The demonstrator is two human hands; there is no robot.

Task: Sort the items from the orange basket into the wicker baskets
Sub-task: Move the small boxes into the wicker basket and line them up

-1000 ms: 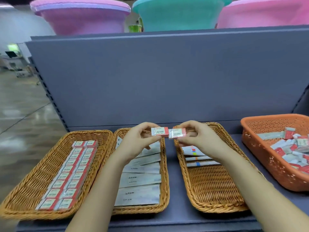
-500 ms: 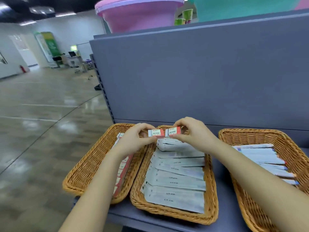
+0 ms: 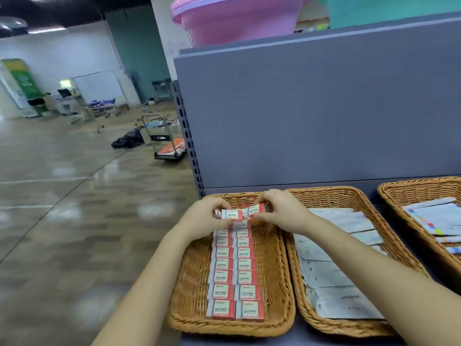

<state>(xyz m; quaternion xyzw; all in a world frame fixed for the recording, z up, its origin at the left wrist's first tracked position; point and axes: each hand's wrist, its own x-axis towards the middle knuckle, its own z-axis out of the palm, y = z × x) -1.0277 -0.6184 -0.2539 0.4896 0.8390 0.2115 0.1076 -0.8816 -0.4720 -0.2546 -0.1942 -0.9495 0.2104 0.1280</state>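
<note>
Wicker, 3 rectangular woven trays side by side on a dark grey shelf point(image 3: 294, 342). Left wicker basket point(image 3: 189, 290) holds small red-and-white eraser boxes point(image 3: 234, 273) laid flat in 2 neat columns; "2B" is readable on the nearer ones, smaller print too blurred. Left hand point(image 3: 204, 218) pinches 1 eraser box point(image 3: 232, 214) by its left end, "2B" legible on its white panel. Right hand point(image 3: 282, 212) pinches a second eraser box point(image 3: 257, 210) by its right end; label there too small to read. Both boxes are held end to end, nearly touching, over the far end of the left basket above the top of the columns; fingers hide their outer ends. Middle wicker basket point(image 3: 349, 196) carries flat pale grey paper packets point(image 3: 331, 270), overlapping like shingles, print unreadable. Right wicker basket point(image 3: 399, 193) is cut off by the frame edge, with slim white packets point(image 3: 436, 221) bearing coloured stripes. Smooth grey back panel point(image 3: 311, 108) rises behind; a glossy pink plastic tub point(image 3: 224, 18) sits on top, partly cropped. Orange basket is out of frame. Polished floor point(image 3: 62, 208) at left, background clutter blurred.
</note>
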